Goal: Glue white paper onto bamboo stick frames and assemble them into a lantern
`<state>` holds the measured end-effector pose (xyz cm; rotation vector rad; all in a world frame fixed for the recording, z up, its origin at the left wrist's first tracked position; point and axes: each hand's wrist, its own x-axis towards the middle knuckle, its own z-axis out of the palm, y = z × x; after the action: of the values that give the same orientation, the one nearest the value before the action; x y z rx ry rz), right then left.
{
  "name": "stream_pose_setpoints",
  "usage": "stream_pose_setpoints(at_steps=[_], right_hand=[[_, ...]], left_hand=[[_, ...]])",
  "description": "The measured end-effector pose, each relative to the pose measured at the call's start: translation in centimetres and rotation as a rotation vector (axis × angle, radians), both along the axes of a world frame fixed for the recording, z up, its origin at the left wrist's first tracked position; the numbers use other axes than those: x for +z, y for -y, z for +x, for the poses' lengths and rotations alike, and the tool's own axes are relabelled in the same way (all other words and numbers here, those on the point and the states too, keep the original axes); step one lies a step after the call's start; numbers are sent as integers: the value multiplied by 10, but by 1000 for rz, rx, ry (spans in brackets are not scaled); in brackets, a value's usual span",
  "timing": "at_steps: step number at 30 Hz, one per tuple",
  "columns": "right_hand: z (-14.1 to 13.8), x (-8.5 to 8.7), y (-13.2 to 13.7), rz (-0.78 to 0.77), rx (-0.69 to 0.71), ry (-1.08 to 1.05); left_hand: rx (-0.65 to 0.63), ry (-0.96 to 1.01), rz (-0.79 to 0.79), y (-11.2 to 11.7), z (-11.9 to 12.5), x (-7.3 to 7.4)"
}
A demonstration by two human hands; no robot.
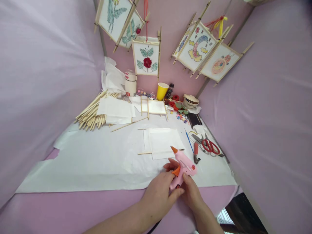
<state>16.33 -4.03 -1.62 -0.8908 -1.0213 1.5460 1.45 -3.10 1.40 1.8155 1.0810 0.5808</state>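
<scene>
Together, hands grip a pink plastic glue gun.

You hold a pink hot glue gun up in both hands, tilted. Your left hand wraps near the orange trigger, your right hand holds the grip, and the orange nozzle points forward, above white paper.

The glue gun was smooth glossy pink plastic, the paper sheet was matt white, the sticks were pale wood, the scissors were metal with glossy red plastic handles
</scene>
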Motion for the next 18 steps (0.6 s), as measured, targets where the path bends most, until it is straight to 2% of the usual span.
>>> stream_pose_setpoints(at_steps=[5, 7, 9, 11, 13, 16, 18], right_hand=[[2, 0, 1, 6, 8, 57], [3, 0, 5, -6, -8, 180], [5, 0, 13, -29, -12, 389], [9, 1, 23, -13, 19, 578], [15, 3, 32, 52, 56, 680], [27, 8, 40, 127, 58, 768], [34, 12, 40, 151, 37, 815]], left_hand=[[-11, 6, 46, 2, 0, 3], [-7, 28, 62, 1, -5, 10], [23, 36, 61, -1, -15, 17], [92, 9, 53, -3, -34, 23], [206, -76, 65, -4, -61, 25], [427, -313, 152, -2, -108, 23], [488, -459, 206, 1, -136, 20]])
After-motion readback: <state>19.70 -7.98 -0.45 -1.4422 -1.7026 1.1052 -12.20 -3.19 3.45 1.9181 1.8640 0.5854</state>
